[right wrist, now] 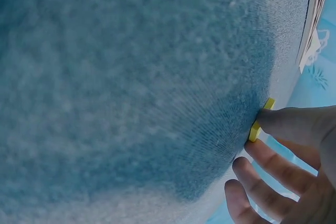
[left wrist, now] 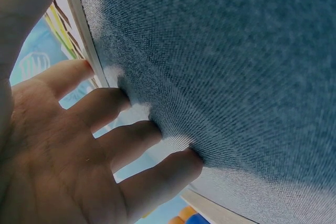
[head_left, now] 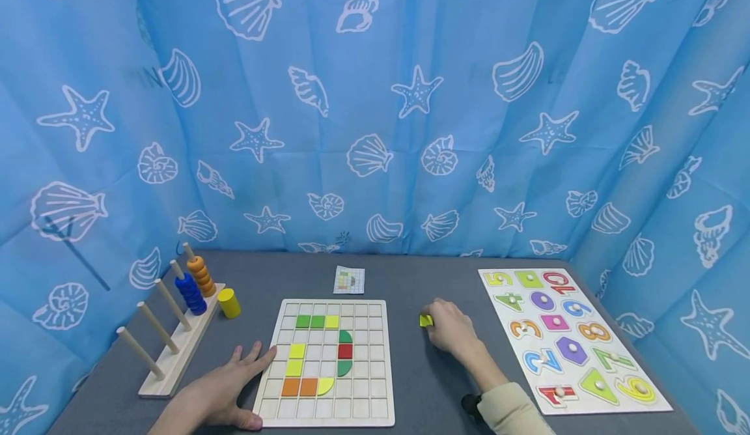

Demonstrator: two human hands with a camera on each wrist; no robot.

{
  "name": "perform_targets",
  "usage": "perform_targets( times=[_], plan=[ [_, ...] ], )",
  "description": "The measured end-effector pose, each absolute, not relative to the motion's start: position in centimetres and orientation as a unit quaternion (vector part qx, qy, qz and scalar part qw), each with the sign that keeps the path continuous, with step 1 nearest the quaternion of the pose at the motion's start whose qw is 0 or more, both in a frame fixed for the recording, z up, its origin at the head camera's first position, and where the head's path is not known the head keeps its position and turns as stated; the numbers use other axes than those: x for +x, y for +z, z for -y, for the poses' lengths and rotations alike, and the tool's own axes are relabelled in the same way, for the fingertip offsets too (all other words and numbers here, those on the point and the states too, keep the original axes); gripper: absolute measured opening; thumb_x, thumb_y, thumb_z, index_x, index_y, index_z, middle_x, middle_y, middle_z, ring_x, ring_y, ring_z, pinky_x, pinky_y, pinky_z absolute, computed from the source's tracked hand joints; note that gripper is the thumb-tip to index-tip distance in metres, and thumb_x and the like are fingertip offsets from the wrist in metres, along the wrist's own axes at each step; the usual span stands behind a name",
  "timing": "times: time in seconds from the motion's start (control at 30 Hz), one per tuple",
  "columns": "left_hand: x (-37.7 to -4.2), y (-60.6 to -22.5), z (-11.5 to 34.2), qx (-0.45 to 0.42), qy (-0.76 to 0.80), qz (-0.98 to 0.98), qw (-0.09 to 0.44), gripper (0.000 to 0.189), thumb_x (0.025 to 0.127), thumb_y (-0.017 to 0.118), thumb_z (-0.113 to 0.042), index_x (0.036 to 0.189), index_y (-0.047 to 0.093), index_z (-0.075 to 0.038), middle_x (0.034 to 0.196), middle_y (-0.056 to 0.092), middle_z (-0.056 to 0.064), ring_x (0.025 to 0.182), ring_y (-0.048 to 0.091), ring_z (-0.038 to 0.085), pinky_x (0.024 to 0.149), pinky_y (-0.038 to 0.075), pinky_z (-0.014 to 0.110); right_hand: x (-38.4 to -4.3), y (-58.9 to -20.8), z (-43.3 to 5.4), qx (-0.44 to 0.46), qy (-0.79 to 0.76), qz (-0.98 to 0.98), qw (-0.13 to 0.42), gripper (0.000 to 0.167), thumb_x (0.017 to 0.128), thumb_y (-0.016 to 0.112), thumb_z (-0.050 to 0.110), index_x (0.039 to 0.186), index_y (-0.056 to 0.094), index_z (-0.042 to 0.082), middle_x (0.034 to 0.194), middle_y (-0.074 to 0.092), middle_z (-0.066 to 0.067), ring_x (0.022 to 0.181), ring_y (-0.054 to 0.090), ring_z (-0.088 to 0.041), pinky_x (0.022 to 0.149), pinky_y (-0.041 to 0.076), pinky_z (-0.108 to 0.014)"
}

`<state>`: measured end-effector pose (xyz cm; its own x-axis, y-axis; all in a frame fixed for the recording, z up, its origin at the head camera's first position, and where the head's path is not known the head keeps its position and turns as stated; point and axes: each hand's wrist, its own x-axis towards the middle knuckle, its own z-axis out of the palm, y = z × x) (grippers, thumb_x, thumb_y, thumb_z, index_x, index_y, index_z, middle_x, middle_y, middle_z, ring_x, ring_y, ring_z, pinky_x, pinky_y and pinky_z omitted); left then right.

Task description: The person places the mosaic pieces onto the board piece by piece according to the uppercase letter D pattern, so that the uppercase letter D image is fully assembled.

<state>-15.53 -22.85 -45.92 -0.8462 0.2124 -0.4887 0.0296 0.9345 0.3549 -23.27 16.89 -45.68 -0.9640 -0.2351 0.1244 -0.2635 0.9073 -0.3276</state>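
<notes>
My right hand [head_left: 451,331] pinches a small yellow tile [head_left: 426,320] between thumb and finger, low over the table right of the grid board [head_left: 377,409]. In the right wrist view the tile [right wrist: 254,132] stands on edge close to the cloth, its far side partly hidden by the thumb [right wrist: 294,121]. My left hand [head_left: 225,389] lies spread at the board's left edge, thumb and index finger touching it. Fingertips [left wrist: 178,169] of that hand rest on the cloth in the left wrist view. On the board sit green, yellow, orange and red tiles, some with a rounded side.
Behind the board lies a small pattern card [head_left: 349,280]. At left stands a wooden peg rack [head_left: 170,363] with blue and orange rings, beside a yellow cylinder [head_left: 229,303]. A number and shape puzzle [head_left: 574,337] lies at right. A blue shell-print curtain [head_left: 375,109] hangs behind the table.
</notes>
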Motion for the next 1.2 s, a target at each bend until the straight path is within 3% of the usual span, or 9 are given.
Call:
perform_targets(
  times=[0.27, 0.83, 1.2],
  plan=[
    [-15.6, -46.0, 22.9, 0.064, 0.174, -0.945, 0.270, 0.117, 0.062, 0.091, -0.050, 0.160, 0.035, -0.018, 0.166, 0.027, 0.028, 0.148, 0.015, 0.066, 0.104, 0.028, 0.084, -23.1, -45.8, -16.7, 0.138, 0.175, 0.974, 0.042, 0.018, 0.085, 0.072, -0.005, 0.100, 0.078, 0.003, 0.090, 0.067, -0.008, 0.076, 0.057, -0.017, 0.063, 0.053, -0.040],
    [-15.6, -46.1, 22.9, 0.057, 0.166, -0.946, 0.272, 0.118, 0.061, 0.090, -0.053, 0.160, 0.035, -0.019, 0.166, 0.026, 0.028, 0.149, 0.014, 0.065, 0.105, 0.027, 0.084, -22.7, -44.9, -14.5, 0.161, 0.161, 0.972, 0.053, 0.018, 0.086, 0.074, -0.001, 0.103, 0.078, 0.003, 0.095, 0.069, -0.009, 0.083, 0.065, -0.023, 0.071, 0.057, -0.045],
    [-15.5, -46.0, 22.8, 0.057, 0.166, -0.947, 0.269, 0.117, 0.062, 0.091, -0.052, 0.160, 0.036, -0.019, 0.166, 0.026, 0.027, 0.149, 0.013, 0.065, 0.106, 0.026, 0.084, -22.2, -44.2, -10.9, 0.196, 0.166, 0.965, 0.055, 0.017, 0.087, 0.075, 0.002, 0.103, 0.078, 0.006, 0.093, 0.068, -0.007, 0.079, 0.060, -0.020, 0.061, 0.053, -0.038]
  ],
)
